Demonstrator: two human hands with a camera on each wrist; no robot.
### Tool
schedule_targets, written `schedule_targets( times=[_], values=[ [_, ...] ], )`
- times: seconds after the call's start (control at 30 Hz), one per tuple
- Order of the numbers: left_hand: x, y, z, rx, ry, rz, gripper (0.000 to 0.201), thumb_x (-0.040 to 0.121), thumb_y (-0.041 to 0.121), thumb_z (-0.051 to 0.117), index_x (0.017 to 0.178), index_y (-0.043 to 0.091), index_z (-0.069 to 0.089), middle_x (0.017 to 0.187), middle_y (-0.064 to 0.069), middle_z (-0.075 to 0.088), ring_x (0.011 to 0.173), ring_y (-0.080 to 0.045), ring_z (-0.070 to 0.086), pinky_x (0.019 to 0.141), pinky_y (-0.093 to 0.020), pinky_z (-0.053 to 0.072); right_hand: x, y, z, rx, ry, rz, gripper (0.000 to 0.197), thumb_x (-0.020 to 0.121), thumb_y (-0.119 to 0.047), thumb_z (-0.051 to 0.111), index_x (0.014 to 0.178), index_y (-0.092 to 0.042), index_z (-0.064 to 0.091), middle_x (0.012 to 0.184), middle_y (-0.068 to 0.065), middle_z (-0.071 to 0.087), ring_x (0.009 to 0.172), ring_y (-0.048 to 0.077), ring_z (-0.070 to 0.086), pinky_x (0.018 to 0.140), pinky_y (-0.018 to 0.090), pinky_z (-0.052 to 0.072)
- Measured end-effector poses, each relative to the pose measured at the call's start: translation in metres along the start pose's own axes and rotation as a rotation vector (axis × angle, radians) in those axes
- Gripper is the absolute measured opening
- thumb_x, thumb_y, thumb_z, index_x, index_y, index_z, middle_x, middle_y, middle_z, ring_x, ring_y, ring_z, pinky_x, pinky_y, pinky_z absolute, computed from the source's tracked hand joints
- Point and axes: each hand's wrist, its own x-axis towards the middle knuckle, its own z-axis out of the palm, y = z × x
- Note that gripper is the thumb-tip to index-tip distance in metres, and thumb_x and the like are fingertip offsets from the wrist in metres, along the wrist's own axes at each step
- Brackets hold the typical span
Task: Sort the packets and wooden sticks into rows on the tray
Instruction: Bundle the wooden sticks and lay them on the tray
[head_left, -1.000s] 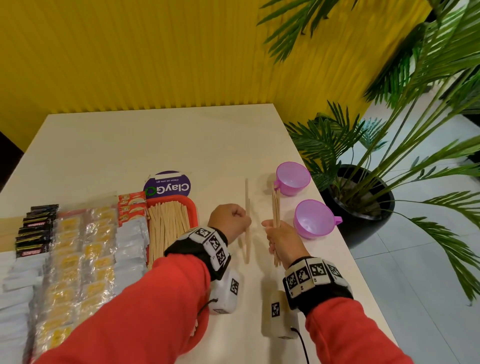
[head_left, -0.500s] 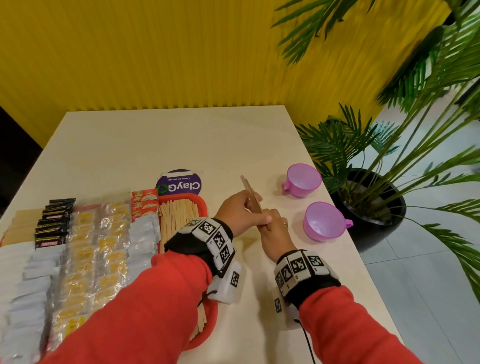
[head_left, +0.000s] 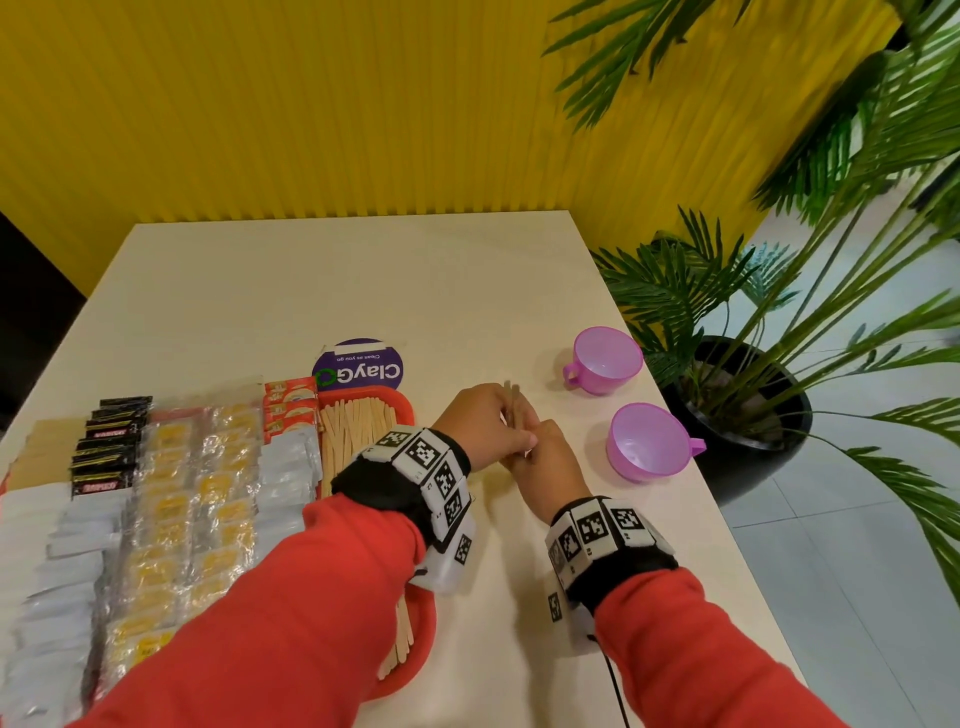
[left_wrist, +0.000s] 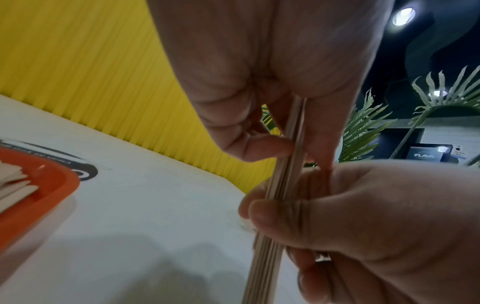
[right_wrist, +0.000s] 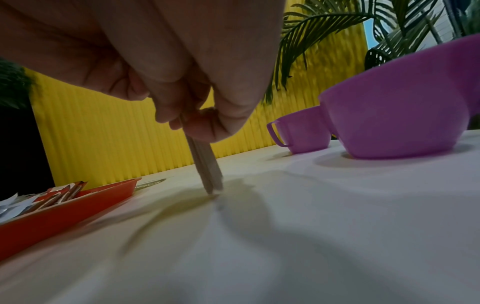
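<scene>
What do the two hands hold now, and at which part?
Both hold one bundle of wooden sticks: left hand near the top, right hand around the middle.

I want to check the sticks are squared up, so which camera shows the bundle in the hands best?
Left wrist: the stick bundle fills the frame, edges stacked, both hands gripping. Right wrist shows only its lower end on the table; head view shows just the tips.

Pale tan sticks (left_wrist: 288, 164) between my fingers (left_wrist: 262, 147); left of them an orange-red tray (head_left: 405, 402), right two purple cups (head_left: 605, 358), on a cream worktop (head_left: 363, 280).
</scene>
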Motion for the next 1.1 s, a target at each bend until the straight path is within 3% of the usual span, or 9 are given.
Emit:
schedule_targets(
  times=[0.13,0.3,0.4,0.53,0.7,0.8,0.9,1.0,1.1],
  values=[
    [-0.002,-0.004,0.002,0.024,-0.014,-0.006,0.013,0.073,0.007,0.07,0.082,0.018,0.068,0.083,0.007,0.06,0.078,-0.009,0.055,0.062,-0.012,0.041,0.002,0.005,0.0,-0.069,-0.01,-0.005,0.016,0.092,-0.012,0.053,0.093,-0.003,0.065,0.094,0.008,0.046,0.066,0.011,0.045,0.052,0.012,0.028],
    [-0.002,-0.005,0.004,-0.008,-0.01,0.018,0.017,0.071,0.005,0.07,0.078,0.021,0.066,0.074,0.014,0.058,0.064,0.001,0.05,0.056,-0.008,0.039,0.002,0.003,-0.001,-0.075,-0.01,-0.006,0.016,0.094,-0.017,0.049,0.092,-0.006,0.061,0.088,0.003,0.043,0.062,0.0,0.039,0.049,0.01,0.032],
    [-0.003,-0.005,0.002,-0.04,-0.027,0.03,0.02,0.069,0.004,0.073,0.079,0.02,0.066,0.071,0.013,0.058,0.059,0.002,0.05,0.054,-0.005,0.04,0.001,0.001,-0.003,-0.116,-0.023,-0.014,0.01,0.089,-0.009,0.048,0.084,-0.01,0.056,0.083,0.007,0.044,0.061,0.01,0.041,0.047,0.013,0.028],
    [-0.004,-0.004,0.003,-0.054,-0.027,0.023,0.019,0.072,0.001,0.071,0.083,0.015,0.069,0.075,0.007,0.062,0.06,-0.001,0.053,0.059,-0.01,0.046,0.001,0.003,-0.002,-0.074,-0.014,0.031,0.012,0.087,-0.006,0.052,0.094,0.0,0.059,0.082,0.003,0.045,0.068,0.015,0.047,0.052,0.015,0.032],
    [-0.004,-0.005,0.005,-0.016,0.006,0.021,0.013,0.076,0.002,0.067,0.08,0.015,0.069,0.075,0.004,0.062,0.065,-0.003,0.054,0.056,-0.005,0.042,0.003,0.007,0.005,-0.024,-0.011,0.09,0.015,0.085,-0.005,0.049,0.092,0.006,0.057,0.081,0.016,0.06,0.071,0.024,0.059,0.066,0.037,0.049],
    [-0.005,-0.005,0.004,0.003,-0.003,0.01,0.016,0.077,0.002,0.064,0.076,0.019,0.066,0.067,0.01,0.059,0.061,-0.001,0.053,0.052,-0.002,0.039,-0.001,0.009,0.005,-0.097,-0.051,0.048,0.017,0.083,0.0,0.043,0.074,-0.004,0.057,0.089,0.018,0.058,0.072,0.023,0.054,0.064,0.026,0.039],
    [-0.01,-0.004,-0.003,-0.011,-0.008,-0.006,0.024,0.078,0.001,0.063,0.068,0.022,0.061,0.07,0.006,0.063,0.063,-0.004,0.057,0.054,-0.001,0.041,-0.008,0.001,0.0,-0.112,-0.079,0.013,0.018,0.089,-0.003,0.048,0.074,-0.014,0.052,0.093,0.006,0.048,0.072,0.014,0.047,0.055,0.009,0.032],
    [-0.017,-0.005,-0.022,-0.055,0.017,-0.024,0.029,0.079,0.0,0.063,0.062,0.023,0.059,0.084,-0.003,0.067,0.076,-0.013,0.06,0.068,-0.016,0.047,-0.016,-0.016,-0.004,-0.111,-0.166,-0.05,0.007,0.091,-0.012,0.052,0.086,-0.017,0.053,0.093,-0.001,0.05,0.079,0.013,0.049,0.06,0.011,0.034],
    [-0.029,-0.01,-0.046,-0.114,0.007,-0.066,0.012,0.081,0.003,0.065,0.079,0.014,0.063,0.077,0.002,0.062,0.072,-0.008,0.056,0.065,-0.014,0.045,-0.026,-0.037,-0.001,-0.001,-0.213,-0.068,0.007,0.091,-0.013,0.052,0.086,-0.017,0.054,0.088,-0.002,0.056,0.074,0.011,0.05,0.059,0.011,0.038]
  ],
)
